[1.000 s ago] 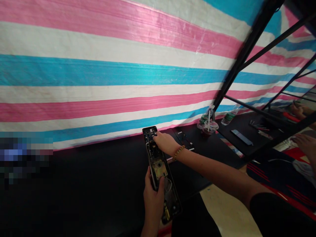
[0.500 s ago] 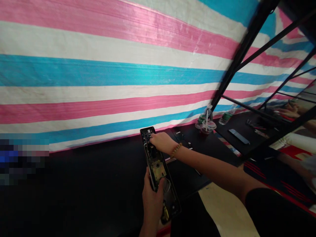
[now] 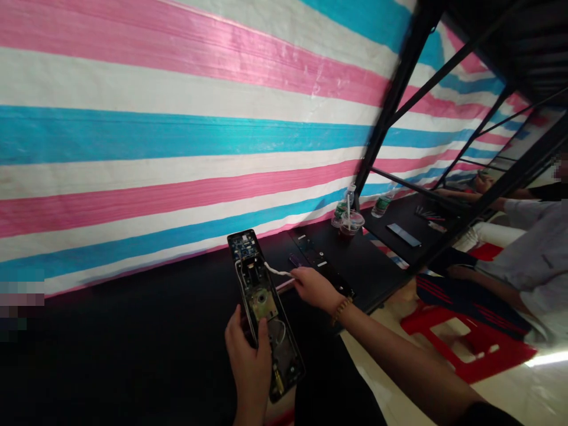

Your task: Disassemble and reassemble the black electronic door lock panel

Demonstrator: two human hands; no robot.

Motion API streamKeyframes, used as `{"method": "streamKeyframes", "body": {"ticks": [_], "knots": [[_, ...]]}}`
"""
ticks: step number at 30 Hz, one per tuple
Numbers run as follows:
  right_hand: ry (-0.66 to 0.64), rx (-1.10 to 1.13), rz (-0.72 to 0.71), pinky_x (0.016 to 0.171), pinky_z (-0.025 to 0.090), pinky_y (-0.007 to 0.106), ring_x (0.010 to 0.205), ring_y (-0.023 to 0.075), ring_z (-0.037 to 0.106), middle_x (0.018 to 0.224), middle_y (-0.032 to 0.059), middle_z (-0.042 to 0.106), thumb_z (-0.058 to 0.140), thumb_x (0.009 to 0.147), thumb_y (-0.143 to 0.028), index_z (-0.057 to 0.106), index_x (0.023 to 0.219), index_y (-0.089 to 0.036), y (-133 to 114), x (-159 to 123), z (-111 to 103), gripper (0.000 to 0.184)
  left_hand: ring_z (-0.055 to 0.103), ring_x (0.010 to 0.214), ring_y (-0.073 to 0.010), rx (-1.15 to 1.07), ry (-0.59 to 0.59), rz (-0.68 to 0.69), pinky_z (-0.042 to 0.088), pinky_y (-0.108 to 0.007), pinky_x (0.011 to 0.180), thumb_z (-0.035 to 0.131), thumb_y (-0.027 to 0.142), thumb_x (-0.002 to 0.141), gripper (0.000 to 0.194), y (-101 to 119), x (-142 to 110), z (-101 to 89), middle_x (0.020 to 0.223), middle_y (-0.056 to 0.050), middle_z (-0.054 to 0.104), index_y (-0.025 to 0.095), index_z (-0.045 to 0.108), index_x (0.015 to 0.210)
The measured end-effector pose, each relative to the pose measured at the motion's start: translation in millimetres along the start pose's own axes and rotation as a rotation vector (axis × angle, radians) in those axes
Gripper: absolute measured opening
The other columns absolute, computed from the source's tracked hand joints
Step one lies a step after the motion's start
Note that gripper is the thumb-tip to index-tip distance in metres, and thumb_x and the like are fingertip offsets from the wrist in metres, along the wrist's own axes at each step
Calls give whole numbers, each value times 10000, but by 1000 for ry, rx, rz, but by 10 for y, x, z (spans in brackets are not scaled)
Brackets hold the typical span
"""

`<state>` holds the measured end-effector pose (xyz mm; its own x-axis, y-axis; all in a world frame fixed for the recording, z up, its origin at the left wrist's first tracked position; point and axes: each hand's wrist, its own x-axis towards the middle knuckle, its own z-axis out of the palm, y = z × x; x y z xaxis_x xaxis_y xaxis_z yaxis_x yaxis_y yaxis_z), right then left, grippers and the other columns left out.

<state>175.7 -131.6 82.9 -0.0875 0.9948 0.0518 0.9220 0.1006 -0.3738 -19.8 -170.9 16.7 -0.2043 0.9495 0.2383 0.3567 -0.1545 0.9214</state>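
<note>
Dim, even indoor light is falling across the scene, with the striped tarp (image 3: 177, 148) reading brightest and a soft glare streaking its pink band. The table (image 3: 133, 361) is sinking into near-black shadow, and the left hand (image 3: 248, 370) and right hand (image 3: 313, 289) are staying dim but readable. A hard white gleam is lying on the floor (image 3: 548, 358) at lower right. The wide lens is bending the stripes and tilting the metal frame (image 3: 390, 112) near the edges, while pixelated blocks (image 3: 20, 299) are blotting out the left edge.

Left hand (image 3: 248, 370) raised, fingers (image 3: 265, 343) curled, right arm (image 3: 399, 353) outstretched, right hand (image 3: 312, 289) pinching
</note>
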Motion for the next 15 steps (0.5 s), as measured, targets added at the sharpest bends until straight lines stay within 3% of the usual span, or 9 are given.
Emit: {"method": "streamKeyframes", "body": {"ticks": [2,4,7,9,10,13,15], "knots": [[79,197,20,792,494,275,861,181,684,945,93,735,502,942,-143,688,1033,-139,-44,-126,-1,207,482,1292,-352,16,68,89,422,-526,1046,597,559,818,640,123,-37,-43,1365,-200,528,145,538,1303],[89,463,-16,701,508,241,741,147,688,900,56,747,497,959,-180,675,1117,-154,-168,-216,-57,239,551,1224,-333,-73,-18,33,447,-508,1026,616,559,813,574,280,-92,-71,1288,-166,600,185,576,1246],[47,618,-198,797,531,251,863,152,715,981,33,759,490,961,-186,687,1158,-206,-330,-336,-191,280,670,1067,-275,-403,-249,-269,524,-444,947,617,582,824,586,513,-171,-67,1180,-123,685,227,538,1284],[115,578,-247,907,517,282,998,172,701,1064,33,754,502,954,-191,706,1149,-241,-272,-436,-233,287,718,922,-237,-581,-300,-450,573,-391,849,678,572,787,654,625,-201,-62,1150,-116,706,233,507,1320],[186,553,-199,939,513,300,1033,181,692,1099,42,746,500,957,-206,705,1155,-244,-169,-498,-218,288,725,838,-212,-634,-300,-513,586,-360,795,730,547,751,697,661,-208,-70,1122,-109,718,236,502,1331],[544,398,128,993,505,409,1084,239,667,1165,110,715,492,963,-299,691,1175,-215,388,-738,3,303,691,656,-151,-724,-281,-640,584,-283,664,844,461,638,769,686,-189,-152,970,-77,752,225,552,1309],[636,275,293,1035,472,505,1132,296,639,1204,153,689,550,925,-367,685,1188,-191,824,-922,246,344,680,629,-151,-759,-279,-690,580,-272,633,858,453,610,693,648,-137,-253,889,-71,756,199,636,1215]]}}
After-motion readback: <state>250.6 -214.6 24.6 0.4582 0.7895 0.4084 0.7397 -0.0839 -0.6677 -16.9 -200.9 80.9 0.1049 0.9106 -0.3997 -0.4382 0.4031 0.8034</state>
